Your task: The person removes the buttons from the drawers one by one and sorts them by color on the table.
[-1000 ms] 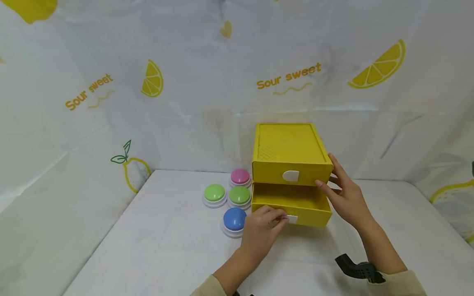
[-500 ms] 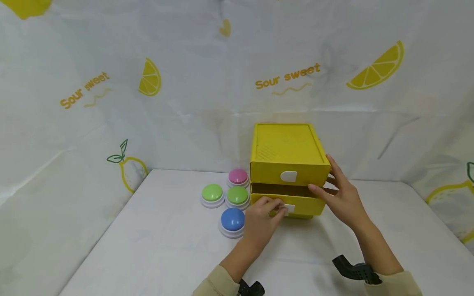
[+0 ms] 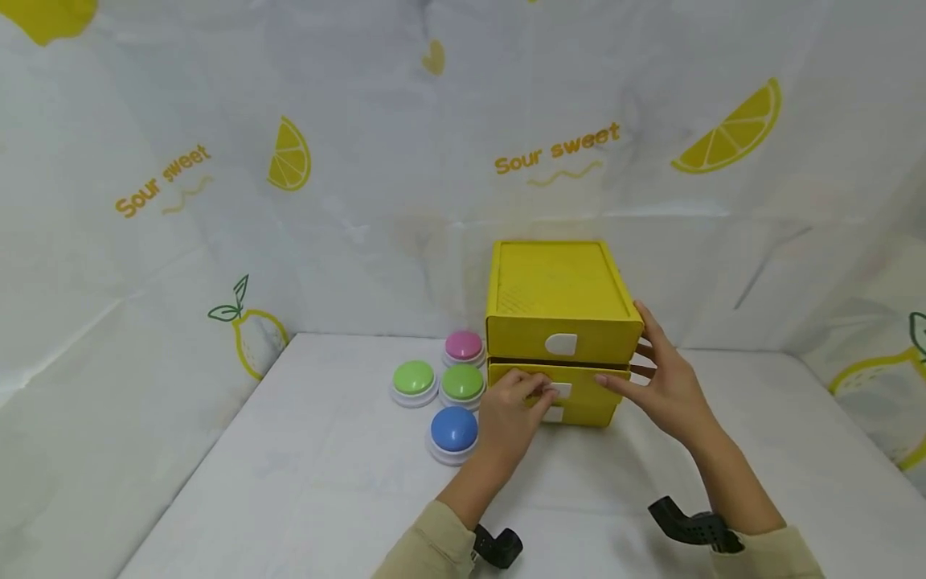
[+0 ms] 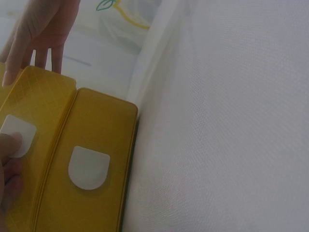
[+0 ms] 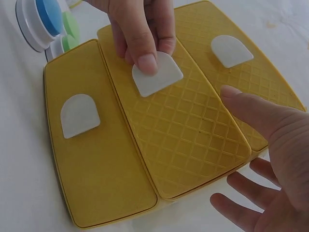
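Note:
A yellow three-drawer box stands against the back wall. Its middle drawer sticks out slightly, with a narrow dark gap along the top; the top and bottom drawers sit in the box. My left hand pinches the middle drawer's white tab, thumb on the front of it. At the box's right side is my right hand, its fingers spread along the side and its thumb reaching over the front near the seam between the top and middle drawers. The bottom drawer's tab shows free.
Left of the box stand several push buttons on white bases: a pink one, two green ones and a blue one close beside my left hand. A white cloth covers the table and a lemon-printed sheet hangs behind.
The middle drawer has slid back into the box from well out to almost flush, my left hand moving inward with its tab. My right hand stays at the box's right side.

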Tool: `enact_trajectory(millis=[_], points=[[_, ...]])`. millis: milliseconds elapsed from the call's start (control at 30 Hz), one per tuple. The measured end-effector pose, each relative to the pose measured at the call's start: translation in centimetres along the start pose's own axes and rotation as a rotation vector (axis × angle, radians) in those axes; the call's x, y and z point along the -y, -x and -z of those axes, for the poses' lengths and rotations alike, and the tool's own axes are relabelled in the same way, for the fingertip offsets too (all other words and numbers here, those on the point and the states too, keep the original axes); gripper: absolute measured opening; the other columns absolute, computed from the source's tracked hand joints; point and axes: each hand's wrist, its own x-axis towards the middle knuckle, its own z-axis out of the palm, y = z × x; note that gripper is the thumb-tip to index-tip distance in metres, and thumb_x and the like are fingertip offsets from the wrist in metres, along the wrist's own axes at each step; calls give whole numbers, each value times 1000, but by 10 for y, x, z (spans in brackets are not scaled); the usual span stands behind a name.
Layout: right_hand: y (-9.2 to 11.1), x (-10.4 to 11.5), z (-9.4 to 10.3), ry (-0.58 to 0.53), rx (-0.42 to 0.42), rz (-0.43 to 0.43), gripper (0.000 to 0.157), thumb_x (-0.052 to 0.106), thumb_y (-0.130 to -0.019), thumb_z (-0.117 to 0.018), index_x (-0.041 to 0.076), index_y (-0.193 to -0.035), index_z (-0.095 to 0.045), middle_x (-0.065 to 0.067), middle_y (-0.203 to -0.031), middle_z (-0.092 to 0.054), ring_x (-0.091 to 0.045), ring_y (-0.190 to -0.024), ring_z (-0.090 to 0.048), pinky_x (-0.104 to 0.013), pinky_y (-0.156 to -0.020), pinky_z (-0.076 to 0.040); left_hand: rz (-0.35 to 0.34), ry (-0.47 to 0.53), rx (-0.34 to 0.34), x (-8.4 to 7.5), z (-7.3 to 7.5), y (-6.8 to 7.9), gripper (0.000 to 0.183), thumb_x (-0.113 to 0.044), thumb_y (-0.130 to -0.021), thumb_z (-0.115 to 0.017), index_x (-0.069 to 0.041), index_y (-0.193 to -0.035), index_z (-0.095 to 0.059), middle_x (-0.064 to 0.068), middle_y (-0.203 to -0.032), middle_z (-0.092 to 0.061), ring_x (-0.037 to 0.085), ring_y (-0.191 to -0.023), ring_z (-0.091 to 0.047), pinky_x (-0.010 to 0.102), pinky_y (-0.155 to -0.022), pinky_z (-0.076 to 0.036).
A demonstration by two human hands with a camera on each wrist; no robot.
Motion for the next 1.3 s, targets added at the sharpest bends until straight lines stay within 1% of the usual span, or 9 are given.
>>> enact_trajectory(millis=[200, 333, 500, 633, 800, 1000, 1067, 1167, 1300], points=[[-1, -1, -2, 26, -21, 15, 114, 17, -83, -85, 35, -163, -6, -28, -149, -45, -54, -124, -56, -59, -89, -54, 18, -23, 7, 3, -4, -5, 16, -23, -82, -84, -12, -93, -81, -1, -84, -72, 6, -77, -72, 7, -72, -53], [-2, 0, -5, 29, -44, 41, 114, 13, -82, -85, 33, -164, -8, -27, -148, -46, -53, -121, -57, -59, -88, -54, 33, -30, 13, 6, -5, -6, 17, -24, -83, -84, -13, -95, -81, -2, -85, -73, 5, -78, -72, 6, -73, -52], [-4, 0, -9, 55, -83, 79, 117, 9, -79, -87, 27, -164, -10, -27, -150, -42, -54, -123, -55, -61, -88, -54, 82, 30, 28, 7, -4, -4, 16, -21, -85, -82, -11, -97, -81, -1, -88, -73, 6, -80, -73, 6, -74, -53], [-4, -2, -10, 79, -116, 122, 120, 3, -75, -88, 24, -164, -12, -28, -155, -36, -55, -128, -50, -63, -90, -51, 163, 129, 92, 10, -1, 2, 16, -17, -88, -80, -10, -102, -79, 1, -92, -75, 8, -83, -73, 9, -78, -55], [-6, 3, -7, 84, -151, 177, 113, -3, -71, -88, 19, -161, -24, -22, -160, -34, -53, -130, -51, -62, -89, -49, 285, 235, 201, 19, 2, 13, 20, -14, -88, -79, -8, -107, -76, 3, -98, -77, 11, -88, -72, 15, -82, -57], [-4, 12, -6, 34, -134, 120, 104, -3, -75, -86, 21, -158, -30, -15, -165, -30, -56, -133, -48, -62, -90, -48, 422, 338, 337, 26, -1, 29, 23, -17, -90, -77, -10, -112, -73, 3, -101, -77, 7, -91, -71, 13, -79, -57], [-4, 13, -8, 34, -138, 114, 102, -3, -75, -86, 19, -158, -30, -16, -164, -30, -56, -133, -48, -64, -90, -49, 433, 351, 367, 28, -3, 33, 25, -18, -91, -76, -10, -114, -73, 3, -102, -77, 7, -92, -72, 13, -79, -57], [-5, 11, -9, 51, -171, 130, 101, -5, -74, -86, 17, -157, -32, -16, -163, -33, -53, -131, -51, -65, -88, -51, 434, 372, 389, 29, -7, 38, 27, -18, -91, -76, -9, -116, -74, 3, -103, -77, 7, -93, -72, 13, -80, -57], [-7, 6, -11, 75, -203, 167, 98, -6, -72, -86, 15, -154, -36, -16, -160, -37, -49, -126, -54, -66, -83, -54, 504, 472, 385, 29, -12, 42, 28, -15, -91, -76, -8, -117, -73, 5, -103, -77, 7, -94, -72, 14, -81, -57]])
